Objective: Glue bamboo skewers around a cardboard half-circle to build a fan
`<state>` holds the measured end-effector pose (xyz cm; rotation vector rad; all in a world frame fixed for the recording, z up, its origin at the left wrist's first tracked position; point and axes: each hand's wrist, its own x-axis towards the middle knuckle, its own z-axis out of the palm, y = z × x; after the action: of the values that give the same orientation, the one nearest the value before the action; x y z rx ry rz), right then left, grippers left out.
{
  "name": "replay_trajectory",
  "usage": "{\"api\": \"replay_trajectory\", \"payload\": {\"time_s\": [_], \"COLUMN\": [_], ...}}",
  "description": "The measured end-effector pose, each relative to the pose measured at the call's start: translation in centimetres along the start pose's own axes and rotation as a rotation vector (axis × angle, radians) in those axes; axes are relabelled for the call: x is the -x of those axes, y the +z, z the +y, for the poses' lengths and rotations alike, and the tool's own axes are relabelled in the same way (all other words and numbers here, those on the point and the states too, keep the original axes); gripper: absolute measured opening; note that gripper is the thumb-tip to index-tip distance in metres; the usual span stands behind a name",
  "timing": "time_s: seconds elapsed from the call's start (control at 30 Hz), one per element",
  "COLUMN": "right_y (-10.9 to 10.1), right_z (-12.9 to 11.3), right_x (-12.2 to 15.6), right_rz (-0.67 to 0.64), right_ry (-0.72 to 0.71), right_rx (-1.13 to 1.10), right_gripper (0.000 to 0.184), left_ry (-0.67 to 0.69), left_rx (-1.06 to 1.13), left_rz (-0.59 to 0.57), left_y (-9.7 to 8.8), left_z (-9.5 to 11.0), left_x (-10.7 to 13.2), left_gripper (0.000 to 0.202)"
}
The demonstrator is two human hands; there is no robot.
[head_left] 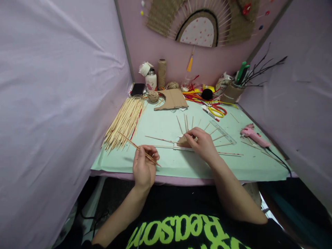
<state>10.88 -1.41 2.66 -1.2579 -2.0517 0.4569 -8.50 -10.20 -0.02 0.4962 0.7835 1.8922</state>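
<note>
i see left fingers (pixel 153 150) pinching stick(s) (pixel 129 141) by worktop's (pixel 116 164) front edge; right fingers (pixel 191 133) bunched, hold unclear; bumping could skew cardboard (pixel 182 142)

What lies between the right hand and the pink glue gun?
In the head view, a clear ruler and several thin sticks lie between the right hand and the pink glue gun.

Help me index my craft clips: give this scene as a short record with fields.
Left hand: holds at least one thin stick
Right hand: fingers at the small cardboard piece; exact grip unclear
Around that piece: radiating sticks
Table left: stick pile
Table right: pink glue gun
Table back: cut cardboard sheet, twine ball
Wall: fan-shaped decoration
</note>
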Motion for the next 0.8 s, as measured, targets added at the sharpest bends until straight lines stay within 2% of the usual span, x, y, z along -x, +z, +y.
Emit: {"api": "replay_trajectory", "payload": {"time_s": [0.07,0.17,0.27,0.4,0.53,0.8], "right_y": [-0.2,0.1,0.8,1.4,1.4,1.8], "right_z": [-1.2,-3.2,-4.9,-5.8,-5.9,-5.4], "right_x": [0.6,1.5,2.1,2.0,1.7,1.7], "right_rz": [-0.029,-0.175,-0.286,-0.385,-0.404,-0.423], "right_ry": [-0.013,-0.064,-0.042,0.048,0.139,0.123], "right_rx": [-0.1,-0.225,-0.281,-0.262,-0.205,-0.18], "right_gripper": [0.019,0.015,0.01,0.013,0.015,0.017], "left_ry": [-0.117,-0.286,-0.38,-0.427,-0.469,-0.501], "left_rx": [0.058,0.139,0.14,0.121,0.141,0.111], "left_rz": [-0.025,-0.083,-0.111,-0.119,-0.093,-0.079], "left_y": [0.8,1.8,2.4,2.6,2.5,2.3], "left_z": [-0.1,-0.6,-1.1,-1.5,-1.7,-1.9], "left_x": [0.0,0.0,0.1,0.4,0.5,0.3], "left_gripper": [0.024,0.019,0.018,0.02,0.02,0.026]}}
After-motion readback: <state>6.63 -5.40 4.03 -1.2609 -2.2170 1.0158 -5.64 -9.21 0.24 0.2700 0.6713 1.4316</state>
